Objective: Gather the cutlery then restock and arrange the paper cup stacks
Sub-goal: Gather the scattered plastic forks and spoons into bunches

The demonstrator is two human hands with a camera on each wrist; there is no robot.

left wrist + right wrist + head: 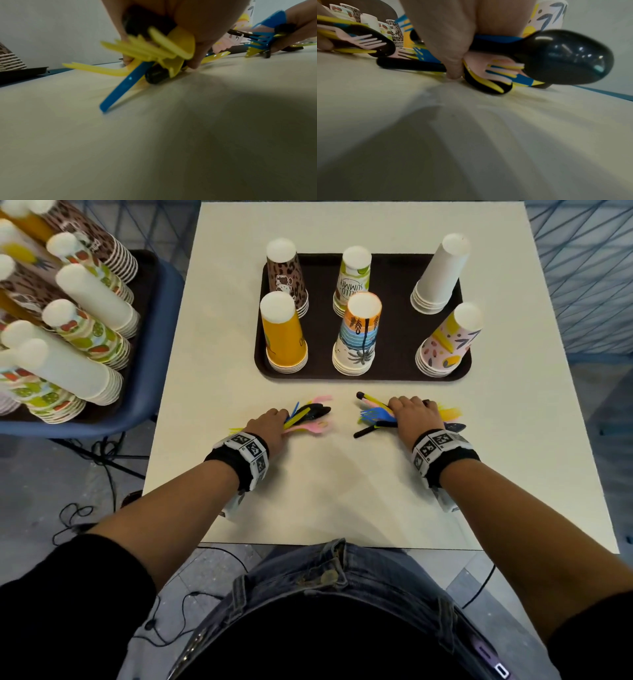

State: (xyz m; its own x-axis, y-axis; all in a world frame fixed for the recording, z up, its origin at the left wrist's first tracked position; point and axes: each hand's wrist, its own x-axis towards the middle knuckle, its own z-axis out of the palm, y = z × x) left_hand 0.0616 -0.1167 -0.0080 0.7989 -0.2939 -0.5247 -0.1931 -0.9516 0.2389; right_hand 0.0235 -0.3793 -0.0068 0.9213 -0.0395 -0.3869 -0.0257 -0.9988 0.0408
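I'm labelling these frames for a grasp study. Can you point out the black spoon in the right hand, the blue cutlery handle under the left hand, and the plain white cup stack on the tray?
black spoon point(570, 56), right wrist view, on its bowl.
blue cutlery handle point(121, 88), left wrist view, mid-handle.
plain white cup stack point(442, 272), head view, on its side wall.

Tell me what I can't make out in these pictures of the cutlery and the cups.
- Head view: the left hand and right hand cover the middle of each cutlery bundle, so no piece count.
- Left wrist view: the yellow forks are smeared by motion blur.
- Head view: the spare cup stacks on the side tray run off the left edge.
- Right wrist view: the black spoon hides the cutlery behind it.
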